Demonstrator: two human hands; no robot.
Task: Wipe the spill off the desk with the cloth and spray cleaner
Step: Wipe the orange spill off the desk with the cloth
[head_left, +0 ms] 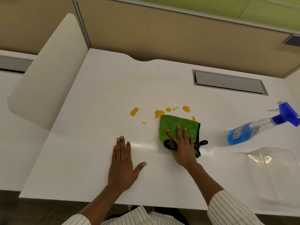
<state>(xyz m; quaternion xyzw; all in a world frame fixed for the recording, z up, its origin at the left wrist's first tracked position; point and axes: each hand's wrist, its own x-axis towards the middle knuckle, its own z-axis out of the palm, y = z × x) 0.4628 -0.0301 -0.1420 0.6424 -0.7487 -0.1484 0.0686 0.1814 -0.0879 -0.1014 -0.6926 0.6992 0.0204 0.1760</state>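
Note:
Orange spill drops (pixel 134 111) dot the middle of the white desk (pixel 97 98), running from the left blob to a drop at the right (pixel 186 108). A folded green cloth (pixel 175 125) with black edging lies on the near right part of the spill, covering some of it. My right hand (pixel 182 146) presses flat on the cloth, fingers spread. My left hand (pixel 122 164) rests flat on the bare desk to the left, holding nothing. A spray bottle (pixel 253 129) of blue cleaner with a blue trigger head stands at the right, apart from both hands.
A clear plastic container (pixel 276 169) lies at the near right corner. A grey cable hatch (pixel 228 82) is set into the desk at the back right. A white divider panel (pixel 48 70) rises at the left. Beige partition walls stand behind the desk.

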